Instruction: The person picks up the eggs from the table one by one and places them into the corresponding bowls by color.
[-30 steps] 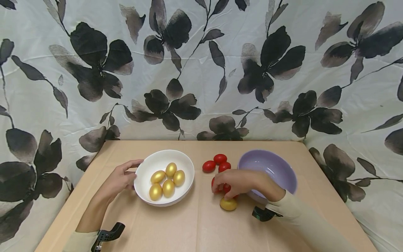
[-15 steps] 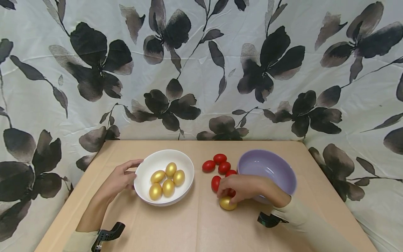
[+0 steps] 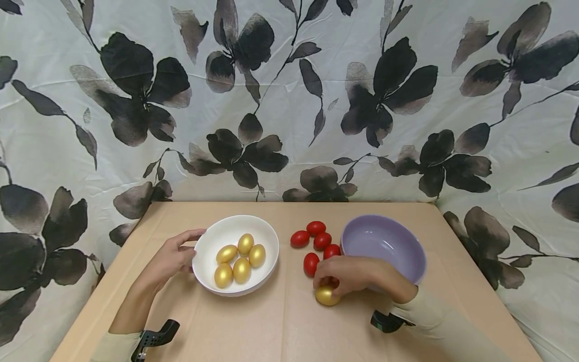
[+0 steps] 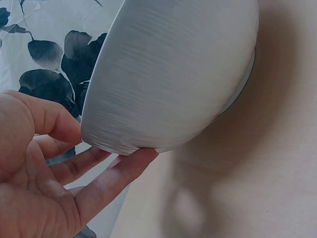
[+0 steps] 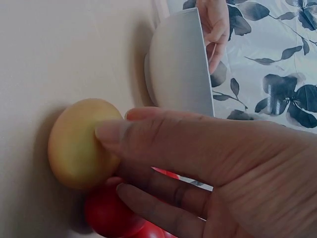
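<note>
so the big change over the last second is the right hand. it was over the red eggs, partly covering them, and now it's slid back toward the person and is down at the one gold egg that's out on the desk. a couple of the red eggs it was hiding are back in plain sight, but at least one is partly under the hand.

fingers check: on the right, the gap is about one egg wide, with the thumb on the near side of the gold egg and the others curled around behind it, so i'd call that a pinch. one finger also sits against a red egg right next to it in the right wrist view. the gold egg looks like it's resting on the desk, no lift that i can see.

left hand hasn't budged. its fingers are fairly straight and touch the outside of the white bowl up near the rim, more steadying than wrapped round it imo. six gold eggs sit inside, same as a second ago. purple bowl is just beside the red eggs, nothing visible in it, though the right arm blocks its near edge.

what it means for the work: i'd say reaching is basically done and it's at the grip stage now. only snag i can see is that red egg so close to the fingers, could get nudged.
</note>
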`<state>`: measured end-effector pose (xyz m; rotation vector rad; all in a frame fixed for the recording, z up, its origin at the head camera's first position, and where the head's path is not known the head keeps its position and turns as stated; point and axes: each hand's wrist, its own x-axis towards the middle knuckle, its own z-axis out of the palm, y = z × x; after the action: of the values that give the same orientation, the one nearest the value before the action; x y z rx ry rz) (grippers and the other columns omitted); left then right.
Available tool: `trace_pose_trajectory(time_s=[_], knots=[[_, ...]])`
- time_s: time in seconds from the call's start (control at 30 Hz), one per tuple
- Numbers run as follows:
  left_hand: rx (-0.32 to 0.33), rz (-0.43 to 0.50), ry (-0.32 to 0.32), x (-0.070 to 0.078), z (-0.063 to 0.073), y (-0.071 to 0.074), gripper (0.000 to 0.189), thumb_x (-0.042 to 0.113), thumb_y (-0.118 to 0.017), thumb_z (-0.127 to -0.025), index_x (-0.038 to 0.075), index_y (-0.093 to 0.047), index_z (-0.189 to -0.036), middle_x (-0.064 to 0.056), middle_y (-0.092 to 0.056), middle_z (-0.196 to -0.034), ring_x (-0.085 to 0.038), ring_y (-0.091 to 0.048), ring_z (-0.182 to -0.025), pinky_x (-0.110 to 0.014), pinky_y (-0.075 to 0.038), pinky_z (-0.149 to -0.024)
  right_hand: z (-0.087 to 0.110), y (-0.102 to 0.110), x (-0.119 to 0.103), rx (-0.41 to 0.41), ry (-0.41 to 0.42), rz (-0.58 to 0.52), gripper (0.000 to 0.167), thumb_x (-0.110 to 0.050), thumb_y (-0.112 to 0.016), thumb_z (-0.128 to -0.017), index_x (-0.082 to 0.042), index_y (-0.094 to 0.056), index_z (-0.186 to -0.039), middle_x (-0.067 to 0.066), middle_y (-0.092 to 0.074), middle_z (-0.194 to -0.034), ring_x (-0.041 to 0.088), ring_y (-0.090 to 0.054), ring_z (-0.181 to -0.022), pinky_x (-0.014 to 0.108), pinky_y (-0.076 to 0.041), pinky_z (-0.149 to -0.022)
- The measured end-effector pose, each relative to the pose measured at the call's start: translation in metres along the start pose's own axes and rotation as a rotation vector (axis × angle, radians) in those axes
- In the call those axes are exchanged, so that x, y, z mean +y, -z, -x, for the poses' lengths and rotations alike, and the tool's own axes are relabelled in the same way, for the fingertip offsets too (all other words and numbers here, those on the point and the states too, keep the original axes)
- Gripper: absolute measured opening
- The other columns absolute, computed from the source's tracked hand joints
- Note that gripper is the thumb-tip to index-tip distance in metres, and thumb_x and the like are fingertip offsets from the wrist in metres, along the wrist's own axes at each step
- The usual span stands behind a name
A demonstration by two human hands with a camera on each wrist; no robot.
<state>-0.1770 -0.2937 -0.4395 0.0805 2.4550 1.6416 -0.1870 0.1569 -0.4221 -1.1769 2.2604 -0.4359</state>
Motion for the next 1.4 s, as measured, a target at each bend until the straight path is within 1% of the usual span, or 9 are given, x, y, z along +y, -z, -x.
trace_pose_trajectory(time_s=[0.3, 0.43, 0.53, 0.7, 0.87, 0.97, 1.17, 1.27, 1.4], knots=[[-0.002, -0.005, -0.002, 0.000, 0.000, 0.000, 0.058, -0.003, -0.049, -0.094, 0.001, -0.041, -0.151, -0.027, -0.042, -0.150, -0.029, -0.068, -0.093, -0.039, -0.060, -0.063, -0.001, -0.004, -0.004, 0.003, -0.023, 0.047, 0.032, -0.013, -0.083, -0.082, -0.027, -0.074, -0.109, -0.015, -0.063, -0.097, 0.007, -0.058, -0.089, 0.020, -0.050, -0.079], [-0.002, -0.006, -0.004, -0.001, 0.000, 0.000, 0.058, -0.003, -0.049, -0.094, 0.002, -0.042, -0.151, -0.027, -0.042, -0.150, -0.029, -0.068, -0.091, -0.039, -0.060, -0.063, -0.003, -0.007, -0.008, -0.014, -0.035, 0.049, 0.031, -0.017, -0.084, -0.082, -0.029, -0.073, -0.109, -0.019, -0.064, -0.097, 0.005, -0.058, -0.090, 0.021, -0.050, -0.082], [-0.003, -0.008, -0.006, -0.001, 0.000, 0.000, 0.058, -0.004, -0.049, -0.094, 0.002, -0.042, -0.151, -0.027, -0.042, -0.150, -0.028, -0.068, -0.091, -0.039, -0.059, -0.063, -0.004, -0.010, -0.009, -0.022, -0.038, 0.056, 0.032, -0.017, -0.084, -0.082, -0.029, -0.073, -0.110, -0.020, -0.065, -0.097, 0.003, -0.058, -0.090, 0.022, -0.050, -0.084], [-0.004, -0.002, -0.003, -0.001, 0.000, 0.000, 0.058, -0.003, -0.050, -0.094, 0.002, -0.042, -0.151, -0.027, -0.042, -0.150, -0.027, -0.068, -0.093, -0.040, -0.060, -0.064, -0.004, -0.011, -0.012, -0.028, -0.044, 0.086, 0.034, -0.016, -0.085, -0.080, -0.030, -0.074, -0.109, -0.021, -0.066, -0.097, 0.001, -0.056, -0.087, 0.022, -0.051, -0.082], [-0.006, 0.003, -0.001, -0.001, 0.000, 0.000, 0.058, -0.002, -0.050, -0.094, 0.002, -0.041, -0.151, -0.027, -0.041, -0.151, -0.029, -0.068, -0.097, -0.040, -0.060, -0.065, -0.006, -0.013, -0.013, -0.030, -0.003, 0.096, 0.034, -0.015, -0.084, -0.080, -0.030, -0.074, -0.109, -0.022, -0.066, -0.097, 0.000, -0.056, -0.088, 0.020, -0.050, -0.083], [-0.003, 0.010, 0.000, -0.001, 0.000, 0.000, 0.058, -0.003, -0.050, -0.094, 0.003, -0.042, -0.151, -0.026, -0.042, -0.150, -0.030, -0.067, -0.097, -0.040, -0.060, -0.065, -0.007, -0.013, -0.013, -0.023, 0.029, 0.106, 0.034, -0.016, -0.083, -0.081, -0.030, -0.074, -0.110, -0.022, -0.066, -0.098, 0.000, -0.056, -0.089, 0.020, -0.050, -0.084], [-0.004, 0.013, -0.003, -0.002, 0.000, 0.000, 0.057, -0.003, -0.049, -0.094, 0.002, -0.042, -0.151, -0.026, -0.042, -0.150, -0.030, -0.067, -0.096, -0.040, -0.060, -0.064, -0.010, -0.013, -0.012, -0.011, 0.065, 0.103, 0.035, -0.016, -0.083, -0.082, -0.030, -0.074, -0.112, -0.020, -0.066, -0.101, 0.000, -0.057, -0.091, 0.019, -0.051, -0.085], [-0.003, 0.011, -0.002, -0.001, 0.000, 0.000, 0.057, -0.003, -0.049, -0.094, 0.002, -0.042, -0.151, -0.026, -0.042, -0.150, -0.029, -0.067, -0.096, -0.040, -0.060, -0.064, -0.011, -0.014, -0.012, -0.011, 0.081, 0.093, 0.035, -0.015, -0.083, -0.082, -0.030, -0.073, -0.113, -0.019, -0.065, -0.104, 0.000, -0.057, -0.093, 0.018, -0.051, -0.086], [-0.002, 0.005, 0.001, -0.001, 0.000, 0.000, 0.058, -0.003, -0.049, -0.094, 0.002, -0.042, -0.151, -0.027, -0.042, -0.150, -0.029, -0.067, -0.097, -0.040, -0.060, -0.064, -0.013, -0.014, -0.012, -0.021, 0.083, 0.059, 0.036, -0.013, -0.082, -0.083, -0.029, -0.073, -0.113, -0.018, -0.063, -0.105, 0.001, -0.056, -0.096, 0.018, -0.050, -0.087]])
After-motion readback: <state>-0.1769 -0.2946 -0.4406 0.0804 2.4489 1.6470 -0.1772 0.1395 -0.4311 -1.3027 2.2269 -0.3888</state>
